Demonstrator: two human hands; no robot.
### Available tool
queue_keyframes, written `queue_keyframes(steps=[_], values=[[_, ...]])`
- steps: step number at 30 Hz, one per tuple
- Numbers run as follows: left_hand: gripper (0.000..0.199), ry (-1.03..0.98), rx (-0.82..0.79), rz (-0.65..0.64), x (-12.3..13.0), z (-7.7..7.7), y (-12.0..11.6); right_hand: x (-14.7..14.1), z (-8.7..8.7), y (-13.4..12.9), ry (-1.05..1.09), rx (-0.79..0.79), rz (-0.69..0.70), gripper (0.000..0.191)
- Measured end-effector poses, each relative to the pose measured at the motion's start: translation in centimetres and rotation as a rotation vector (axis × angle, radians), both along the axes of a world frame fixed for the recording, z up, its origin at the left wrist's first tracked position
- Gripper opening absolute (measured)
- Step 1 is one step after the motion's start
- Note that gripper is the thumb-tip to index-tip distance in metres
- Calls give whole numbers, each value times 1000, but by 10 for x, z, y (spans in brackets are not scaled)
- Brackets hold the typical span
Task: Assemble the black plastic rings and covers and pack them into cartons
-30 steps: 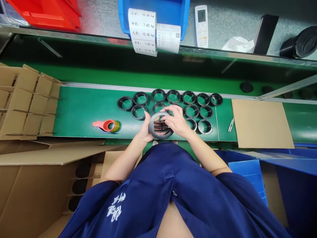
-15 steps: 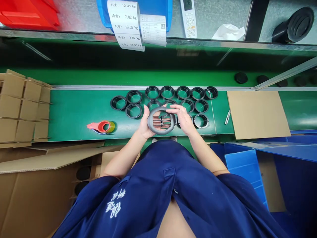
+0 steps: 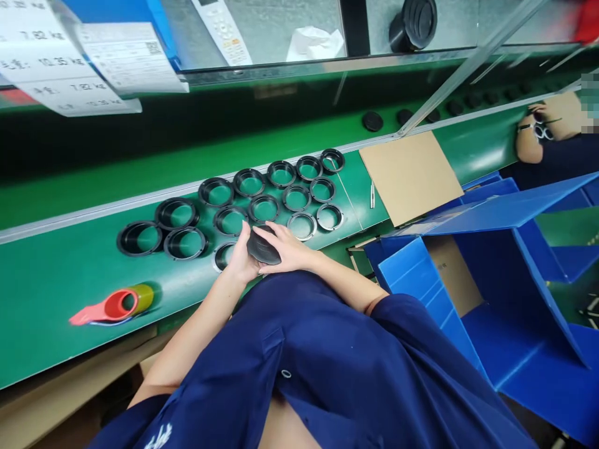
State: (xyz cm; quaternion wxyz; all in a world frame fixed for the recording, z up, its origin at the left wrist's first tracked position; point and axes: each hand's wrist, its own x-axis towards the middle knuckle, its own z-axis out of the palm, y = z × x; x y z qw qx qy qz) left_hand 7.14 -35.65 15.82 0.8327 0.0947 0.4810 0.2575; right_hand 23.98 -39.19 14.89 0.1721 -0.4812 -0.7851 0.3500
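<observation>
A round black air vent (image 3: 263, 246) is between my two hands in front of my body, with curved ridges across its dark face. My left hand (image 3: 242, 260) wraps its left side, thumb up along the edge. Fingers of my right hand (image 3: 290, 249) are closed over its upper and right side. Several black rings (image 3: 184, 243) stand in rows on the green table (image 3: 56, 280) just beyond my hands. A red and yellow tape dispenser (image 3: 124, 304) lies to the left.
A flat cardboard sheet (image 3: 414, 174) lies at the right, beside a small metal tool (image 3: 372, 194). An open blue box (image 3: 505, 355) stands to my right. Black round parts (image 3: 373, 121) sit along the green belt behind. Farther right, another person's arm (image 3: 528, 143) shows.
My view has swung to the right. The vent has been turned in my hands: its open centre with bars showed before, and a dark ridged face shows now. My right fingers have closed around it.
</observation>
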Motion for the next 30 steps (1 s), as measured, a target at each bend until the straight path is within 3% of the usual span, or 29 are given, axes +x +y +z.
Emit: queue_keyframes(steps=[2, 6, 8, 12, 16, 19, 22, 26, 30], values=[[86, -30, 9, -94, 11, 2, 2, 21, -14, 3, -38, -16, -131, 117], [85, -41, 85, -181, 13, 5, 9, 88, -51, 14, -353, -58, -750, 118], [83, 6, 95, -182, 7, 1, 10, 118, -72, 17, -481, -113, -898, 117], [77, 110, 25, -168, -10, -14, 5, 143, -105, 12, -568, -222, -864, 118], [70, 163, -26, -113, -27, -29, -4, 145, -109, 14, -552, -295, -852, 103], [65, 208, -68, -78, -35, -36, -8, 147, -97, 27, -514, -104, -980, 82], [58, 258, -98, -57, -37, -40, -9, 148, -94, 39, -512, 83, -1100, 79], [51, 291, -131, -32, -30, -40, -5, 141, -116, 39, -528, -148, -1017, 75], [47, 291, -114, -22, -20, -41, 1, 135, -125, 41, -496, -273, -1081, 77]])
